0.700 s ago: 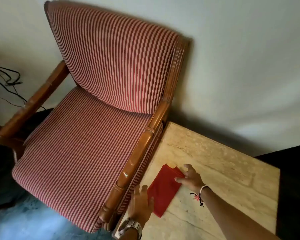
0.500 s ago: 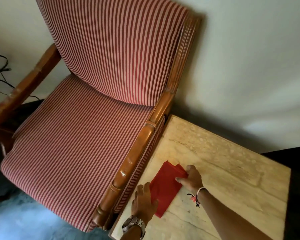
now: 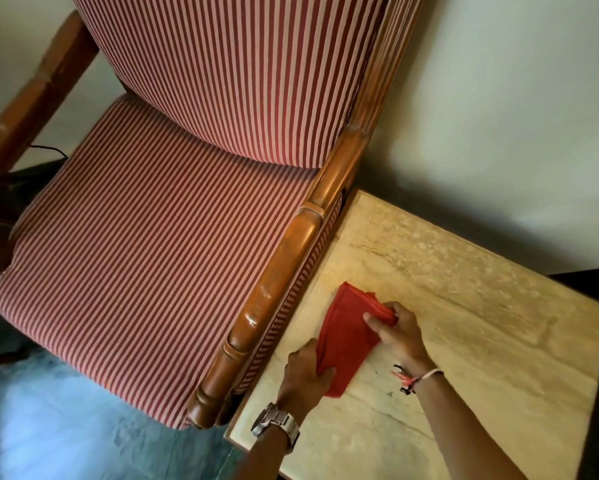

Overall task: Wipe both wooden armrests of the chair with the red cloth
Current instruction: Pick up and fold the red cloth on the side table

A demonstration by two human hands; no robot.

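Note:
A folded red cloth [image 3: 348, 336] lies on the marble side table [image 3: 471, 306], close to the chair. My right hand [image 3: 400, 332] pinches its far corner between thumb and fingers. My left hand [image 3: 305, 374], with a metal watch on the wrist, grips the cloth's near left edge. The red-striped chair [image 3: 145, 258] stands to the left of the table. Its right wooden armrest [image 3: 274, 289] runs right beside the table edge. Its left wooden armrest [image 3: 38, 95] shows at the upper left.
A pale wall [image 3: 516, 116] rises behind the chair and table. Blue-grey floor [image 3: 66, 427] lies in front of the chair. Dark cables show at the far left edge by the wall.
The view has come closer to the chair and table. Both hands have closed on the cloth, the left on its near edge and the right on its far corner.

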